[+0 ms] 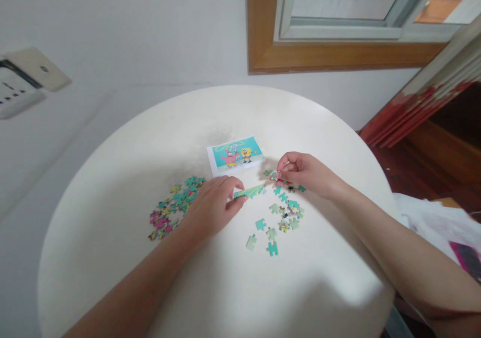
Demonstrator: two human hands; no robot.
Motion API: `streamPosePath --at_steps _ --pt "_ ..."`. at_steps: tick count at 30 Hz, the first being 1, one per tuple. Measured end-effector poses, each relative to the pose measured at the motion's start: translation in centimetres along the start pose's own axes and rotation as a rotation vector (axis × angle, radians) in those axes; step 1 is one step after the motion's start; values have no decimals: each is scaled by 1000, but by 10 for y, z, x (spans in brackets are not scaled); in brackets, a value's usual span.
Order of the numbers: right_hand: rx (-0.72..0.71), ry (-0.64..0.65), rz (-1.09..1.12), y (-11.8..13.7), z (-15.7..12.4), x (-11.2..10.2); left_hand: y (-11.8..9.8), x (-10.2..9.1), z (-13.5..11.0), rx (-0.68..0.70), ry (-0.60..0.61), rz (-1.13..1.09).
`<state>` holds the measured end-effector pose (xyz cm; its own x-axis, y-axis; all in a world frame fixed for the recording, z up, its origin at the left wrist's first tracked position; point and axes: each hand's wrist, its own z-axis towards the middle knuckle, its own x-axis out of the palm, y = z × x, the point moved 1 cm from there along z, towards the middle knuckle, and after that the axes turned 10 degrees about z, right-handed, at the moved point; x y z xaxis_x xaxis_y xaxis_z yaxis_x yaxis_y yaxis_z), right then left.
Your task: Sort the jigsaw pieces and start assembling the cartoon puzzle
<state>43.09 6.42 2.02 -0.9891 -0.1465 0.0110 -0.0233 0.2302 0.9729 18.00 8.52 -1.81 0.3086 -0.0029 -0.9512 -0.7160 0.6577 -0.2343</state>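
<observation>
On a round white table, my left hand pinches the left end of a short joined strip of teal puzzle pieces that lies on the tabletop. My right hand is closed on a single small puzzle piece just right of that strip. A printed cartoon reference picture lies just beyond both hands. A heap of loose pieces sits left of my left hand. Several scattered teal pieces lie between and below my hands.
A white wall rises behind the table, with a wood-framed window at the upper right. A white wall device hangs at the far left. Red-edged curtain and dark wooden floor are on the right. White cloth and a pink item lie at the right edge.
</observation>
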Motion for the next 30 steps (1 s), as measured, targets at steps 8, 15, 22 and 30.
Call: streamPosePath --at_steps 8,15,22,30 --pt "1 -16 43 -5 2 1 0 0 0 11 -13 -6" --pt "-55 -52 -175 -12 3 5 -1 -1 0 9 -12 -10" --pt "-159 -106 -431 -17 1 10 0 1 1 15 -16 -10" --pt "-212 -103 -545 -20 3 13 0 1 2 24 -19 -14"
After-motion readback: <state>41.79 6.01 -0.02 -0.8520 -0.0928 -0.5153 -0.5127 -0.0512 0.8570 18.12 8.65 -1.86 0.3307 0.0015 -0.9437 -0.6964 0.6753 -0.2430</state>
